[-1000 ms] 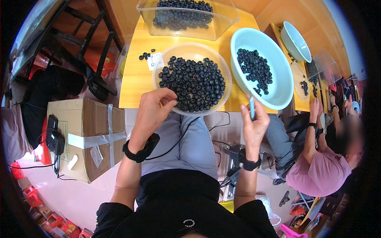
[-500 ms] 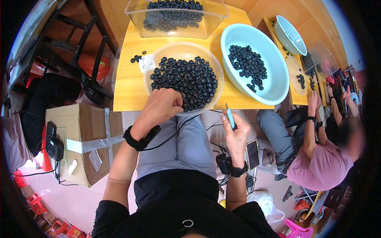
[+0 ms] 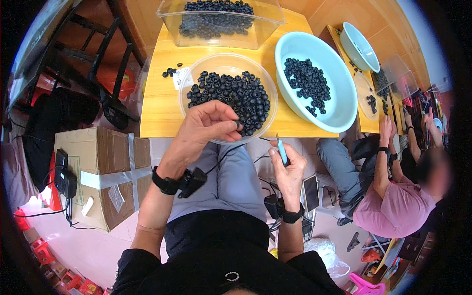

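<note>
My left hand (image 3: 202, 129) is over the near edge of a round clear shallow tray (image 3: 193, 71). Thumb and fingers pinch a small black ring-shaped part (image 3: 238, 124), mostly covered by the fingertips. A pile of the same black parts (image 3: 238, 91), round with a hole in the middle, lies in the tray. Just off the table's front edge, my right hand (image 3: 291, 167) grips a small knife (image 3: 281, 149) by its light blue handle, blade pointing up and away from me. A light blue basin (image 3: 340, 101) with more black parts stands right of the tray.
A clear bin (image 3: 221, 39) of black parts stands at the back of the yellow table (image 3: 160, 115). A few loose parts (image 3: 169, 72) lie by a white label. A taped cardboard box (image 3: 115, 177) is at left. On the right, a person in pink (image 3: 393, 209) sits at another table.
My left hand has come up from the pile and turned, now showing a black part between its fingertips. The right hand with the knife has shifted slightly left and down.
</note>
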